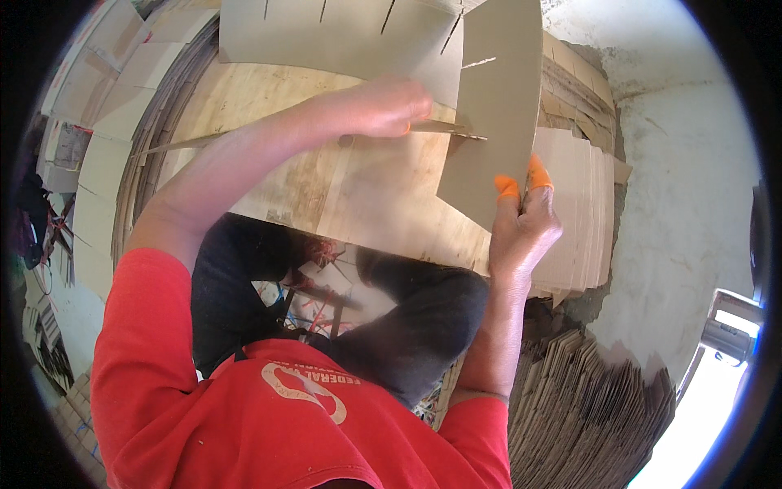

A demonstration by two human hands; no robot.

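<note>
My right hand [524,224], with orange rubber tips on two fingers, pinches the lower edge of an upright slotted cardboard divider [497,98]. My left hand [383,107] reaches across and grips a thin flat cardboard strip [440,128] where it meets that divider. A second long slotted cardboard panel [342,37] stands behind, crossing the first one. All of this is held over a worn plywood board [366,196].
A stack of flat cardboard sheets [582,212] lies to the right of the board, and more piled sheets [595,407] sit at lower right. Folded cardboard pieces [114,106] are heaped on the left. A rough concrete floor [684,187] lies to the right.
</note>
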